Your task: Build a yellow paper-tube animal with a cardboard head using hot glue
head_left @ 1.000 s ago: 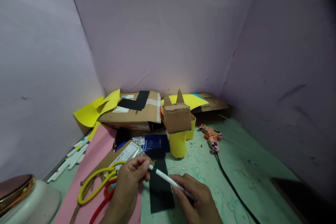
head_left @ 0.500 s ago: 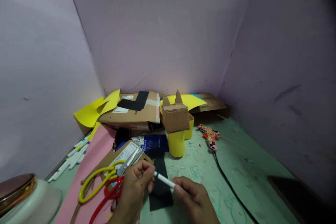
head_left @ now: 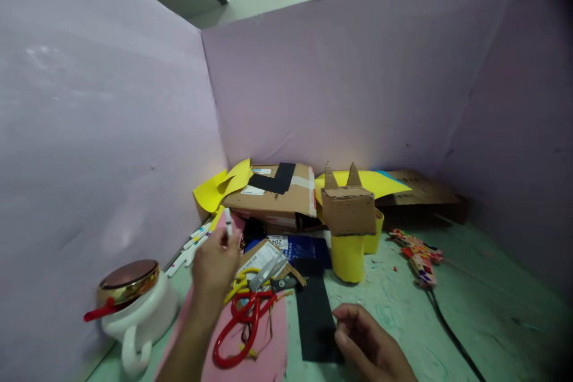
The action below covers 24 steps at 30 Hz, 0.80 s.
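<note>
A white marker stands upright in my left hand, whose fingers are closed around its lower end, above the pink paper. My right hand is half curled with thumb and fingers apart, holding nothing, beside a strip of black paper. Between the hands lie red-handled scissors and a yellow-handled pair. Beyond my right hand stands a cardboard box shape with two pointed ears, on top of a yellow paper cylinder.
Several white markers lie along the left wall. A white lidded mug stands at left. Cardboard boxes with yellow paper line the back. A patterned glue gun-shaped object with a black cord lies at right.
My left hand has carried the marker leftward and away from my right hand, which has let go of it. The view has turned left, bringing the whole mug into sight.
</note>
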Motion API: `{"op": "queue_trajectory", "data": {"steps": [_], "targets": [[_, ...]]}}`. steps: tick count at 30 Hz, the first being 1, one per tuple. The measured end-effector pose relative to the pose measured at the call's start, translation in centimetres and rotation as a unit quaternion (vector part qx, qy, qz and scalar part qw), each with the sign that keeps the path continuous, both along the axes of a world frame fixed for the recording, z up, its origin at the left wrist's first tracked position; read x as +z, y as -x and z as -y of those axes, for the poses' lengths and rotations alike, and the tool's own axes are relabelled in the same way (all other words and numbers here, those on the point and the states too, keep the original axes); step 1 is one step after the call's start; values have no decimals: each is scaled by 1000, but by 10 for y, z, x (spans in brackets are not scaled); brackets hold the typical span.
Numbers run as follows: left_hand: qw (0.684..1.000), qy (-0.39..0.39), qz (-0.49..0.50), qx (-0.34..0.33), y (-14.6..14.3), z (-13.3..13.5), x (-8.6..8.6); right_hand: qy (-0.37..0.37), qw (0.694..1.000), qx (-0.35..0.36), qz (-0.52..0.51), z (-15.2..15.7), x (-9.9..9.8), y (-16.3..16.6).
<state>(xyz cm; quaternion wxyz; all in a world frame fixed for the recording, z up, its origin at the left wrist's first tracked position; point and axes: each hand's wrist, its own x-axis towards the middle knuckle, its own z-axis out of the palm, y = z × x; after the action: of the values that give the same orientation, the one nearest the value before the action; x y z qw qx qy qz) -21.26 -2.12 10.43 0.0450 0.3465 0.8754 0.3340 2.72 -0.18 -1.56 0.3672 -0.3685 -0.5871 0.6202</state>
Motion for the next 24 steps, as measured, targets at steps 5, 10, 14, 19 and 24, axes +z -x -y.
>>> {"op": "queue_trajectory", "data": {"steps": [5, 10, 14, 19, 24], "targets": [[983, 121, -92, 99, 67, -25, 18, -132, 978, -44, 154, -6, 2, -9], [973, 183, -118, 81, 63, -32, 12, -160, 955, -130, 212, -3, 2, -2], [965, 205, -128, -102, 18, -6, -4, -185, 949, -104, 234, -3, 3, -3], [908, 262, -216, -246, -29, 21, -32, -288, 901, 68, 318, -2, 22, -1], [914, 250, -248, -202, -26, 15, -41, -240, 861, 207, 398, 0, 45, 8]]}}
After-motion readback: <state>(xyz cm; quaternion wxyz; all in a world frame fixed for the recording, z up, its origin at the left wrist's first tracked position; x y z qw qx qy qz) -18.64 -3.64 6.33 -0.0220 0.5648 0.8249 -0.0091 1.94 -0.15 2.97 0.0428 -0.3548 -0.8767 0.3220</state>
